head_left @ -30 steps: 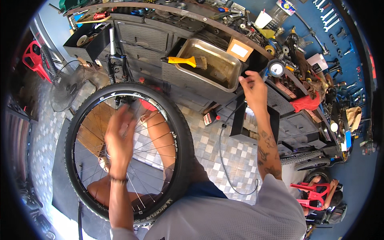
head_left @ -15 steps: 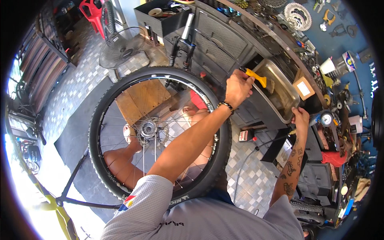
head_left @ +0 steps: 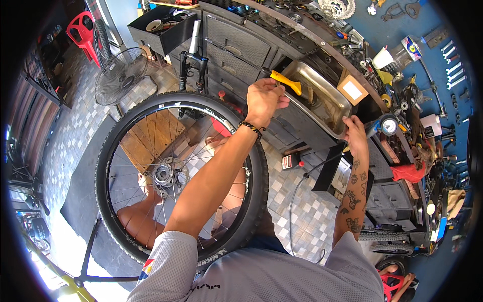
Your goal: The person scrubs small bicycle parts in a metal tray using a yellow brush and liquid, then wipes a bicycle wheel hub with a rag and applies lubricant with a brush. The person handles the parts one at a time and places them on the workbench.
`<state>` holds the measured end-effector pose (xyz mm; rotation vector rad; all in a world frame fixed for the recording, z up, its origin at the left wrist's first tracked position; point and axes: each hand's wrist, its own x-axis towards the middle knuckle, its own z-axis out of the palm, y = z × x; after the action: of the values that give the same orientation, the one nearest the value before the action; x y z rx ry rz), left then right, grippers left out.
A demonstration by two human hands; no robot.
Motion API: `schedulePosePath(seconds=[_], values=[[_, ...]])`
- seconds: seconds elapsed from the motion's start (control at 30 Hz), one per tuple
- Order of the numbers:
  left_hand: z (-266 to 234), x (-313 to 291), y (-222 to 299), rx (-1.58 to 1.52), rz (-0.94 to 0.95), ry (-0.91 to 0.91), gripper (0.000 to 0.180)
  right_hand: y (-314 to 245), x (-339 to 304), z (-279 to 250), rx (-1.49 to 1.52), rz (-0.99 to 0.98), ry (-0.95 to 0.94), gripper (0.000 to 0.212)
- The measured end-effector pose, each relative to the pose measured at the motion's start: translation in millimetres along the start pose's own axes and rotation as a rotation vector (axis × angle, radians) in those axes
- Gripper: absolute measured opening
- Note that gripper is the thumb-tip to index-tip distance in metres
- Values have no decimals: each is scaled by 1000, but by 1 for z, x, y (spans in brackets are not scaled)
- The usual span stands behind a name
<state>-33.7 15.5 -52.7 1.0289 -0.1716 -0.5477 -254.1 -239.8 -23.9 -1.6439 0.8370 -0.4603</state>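
Note:
My left hand (head_left: pixel 263 103), with a beaded bracelet at its wrist, is closed round a yellow-handled brush (head_left: pixel 287 82). The brush's bristles point down into a rectangular metal tray (head_left: pixel 348 104), which holds some murky liquid. Whether the bristles touch the liquid I cannot tell. My right hand (head_left: pixel 355 133) grips the tray's near right corner, fingers at the rim. Between my legs and under my left forearm stands a bicycle wheel (head_left: pixel 259 176) with a black knobby tyre, a disc rotor (head_left: pixel 173 177) and a hub (head_left: pixel 162 174).
Dark drawer cabinets (head_left: pixel 236 48) run under a cluttered workbench. A small cardboard box (head_left: pixel 352 89) sits beside the tray, a pressure gauge (head_left: pixel 388 126) near my right hand. A bicycle fork (head_left: pixel 191 65) and a fan (head_left: pixel 118 75) stand beyond the wheel. A hose (head_left: pixel 292 211) crosses the tiled floor.
The view has turned to the right, so most things sit farther left in it. The brush has shifted slightly left relative to the tray. Both hands keep their holds.

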Motion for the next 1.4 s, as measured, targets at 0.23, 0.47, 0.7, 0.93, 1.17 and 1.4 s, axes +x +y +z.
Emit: schedulePosePath(seconds=[0.23,0.47,0.7,0.93,1.17,1.4], values=[[-9,-12,19,-14,-2,-29,33,-3,-17,11,16,-83,44,21],[-31,-43,44,-39,5,-31,33,-6,-37,37,-234,-234,204,27],[-117,-98,70,359,95,-34,45,-3,-51,68,-134,-344,119,24],[-247,-236,55,1676,158,496,84,-12,-51,105,-34,-317,-5,28],[-290,-282,37,1654,-217,380,123,-19,-25,138,-163,-299,-71,30],[-303,-298,18,1707,93,697,127,-45,4,180,-149,-373,-147,30]])
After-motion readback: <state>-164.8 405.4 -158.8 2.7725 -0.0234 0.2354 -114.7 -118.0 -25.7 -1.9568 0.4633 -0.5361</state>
